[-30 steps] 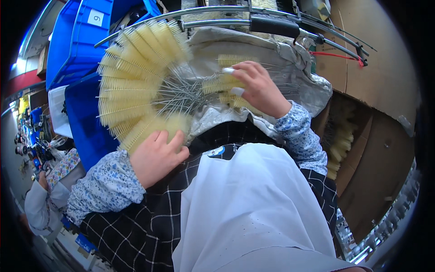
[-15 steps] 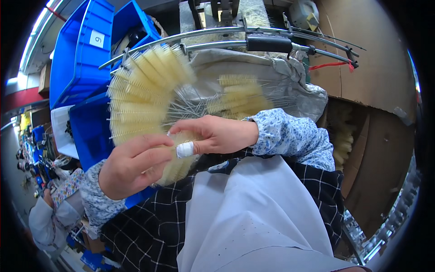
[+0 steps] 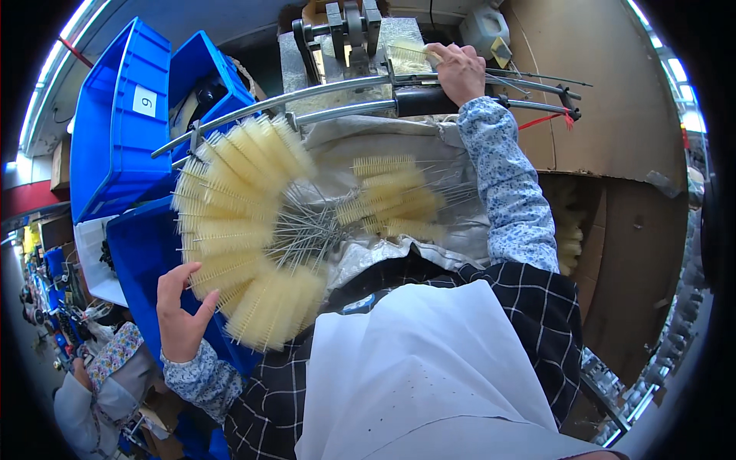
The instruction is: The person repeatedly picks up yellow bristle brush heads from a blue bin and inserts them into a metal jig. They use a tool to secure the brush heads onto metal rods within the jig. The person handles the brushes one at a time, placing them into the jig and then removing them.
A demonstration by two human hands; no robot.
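Observation:
A fan of round brushes [image 3: 230, 199] with pale yellow bristles and thin wire stems curves across the left side of my lap area. My left hand [image 3: 184, 314] is at the fan's lower left edge, thumb and fingers apart, close to the bristle tips. Far ahead, beyond the metal rails, my right hand [image 3: 461, 73] has its fingers bent on the end of a single pale yellow brush [image 3: 408, 54]; its fingertips are partly hidden. A smaller pile of brushes [image 3: 395, 195] lies on the grey cloth, stems pointing right.
Curved metal rails [image 3: 330, 115] with a black sleeve cross in front of a machine [image 3: 353, 34]. Blue bins [image 3: 119, 123] stand at the left, cardboard [image 3: 613, 100] at the right. A white jug [image 3: 484, 31] sits at the back. Another person [image 3: 96, 383] works at lower left.
My hands were together over the fan's lower end. The right one has moved far forward beyond the rails to a brush; the left has moved down and left, its fingers spreading apart.

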